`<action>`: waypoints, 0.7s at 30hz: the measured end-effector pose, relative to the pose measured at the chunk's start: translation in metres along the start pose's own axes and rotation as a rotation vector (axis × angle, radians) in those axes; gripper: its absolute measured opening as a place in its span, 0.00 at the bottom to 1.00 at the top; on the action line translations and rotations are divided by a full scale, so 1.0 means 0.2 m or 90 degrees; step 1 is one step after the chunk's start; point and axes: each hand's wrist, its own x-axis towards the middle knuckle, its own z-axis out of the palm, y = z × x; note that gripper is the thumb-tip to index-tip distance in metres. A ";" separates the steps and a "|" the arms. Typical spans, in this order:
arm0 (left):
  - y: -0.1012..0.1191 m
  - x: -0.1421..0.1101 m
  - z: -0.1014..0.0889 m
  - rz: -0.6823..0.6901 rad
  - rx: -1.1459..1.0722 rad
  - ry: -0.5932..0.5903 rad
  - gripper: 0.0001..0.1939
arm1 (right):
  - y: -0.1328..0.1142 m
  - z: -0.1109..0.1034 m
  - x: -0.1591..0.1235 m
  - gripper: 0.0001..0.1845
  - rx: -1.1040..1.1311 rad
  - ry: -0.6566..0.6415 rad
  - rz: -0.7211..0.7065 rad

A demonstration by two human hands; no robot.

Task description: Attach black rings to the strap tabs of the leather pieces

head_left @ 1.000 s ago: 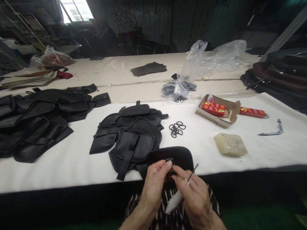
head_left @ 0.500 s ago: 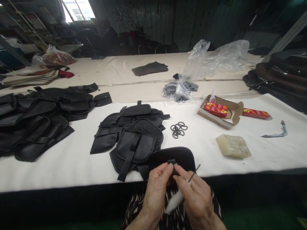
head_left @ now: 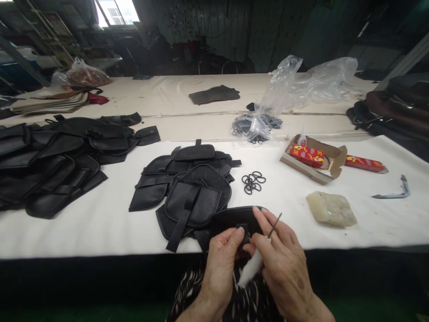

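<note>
A black leather piece (head_left: 225,218) with a piped edge lies at the table's front edge, partly hidden by both hands. My left hand (head_left: 219,261) is closed, thumb and fingers pinching a short black strap (head_left: 241,229) on that piece. An awl (head_left: 252,267) with a whitish handle and a thin metal shaft sits in my right hand (head_left: 284,264), its shaft pointing up and right. Fingertips of this hand rest on the far edge of the leather piece. Black rings (head_left: 254,182) lie in a small heap just beyond.
Stacked black leather pieces (head_left: 197,201) lie left of my hands, with a larger pile (head_left: 50,165) farther left. To the right are a yellowish wax-like block (head_left: 331,209), a cardboard box (head_left: 313,174) with a red packet, and a bent grey tool (head_left: 393,194). Plastic bags (head_left: 315,87) lie behind.
My right hand has moved from the strap out to the far edge of the leather piece, its fingers stretching forward, the awl still held. My left hand keeps its pinch. The view has shifted slightly.
</note>
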 end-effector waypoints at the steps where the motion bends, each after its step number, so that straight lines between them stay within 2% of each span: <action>1: 0.00 0.00 0.00 -0.006 -0.004 -0.006 0.16 | 0.02 -0.01 0.01 0.10 0.010 -0.026 -0.005; 6: 0.00 -0.01 -0.01 -0.014 -0.002 -0.027 0.16 | 0.08 -0.02 0.05 0.08 0.045 -0.100 -0.040; 10: -0.01 -0.01 -0.01 -0.012 -0.020 -0.033 0.15 | 0.09 -0.01 0.06 0.06 0.045 -0.091 -0.070; 21: 0.00 -0.03 -0.02 -0.019 -0.028 -0.055 0.14 | 0.08 -0.02 0.05 0.04 0.088 -0.079 -0.033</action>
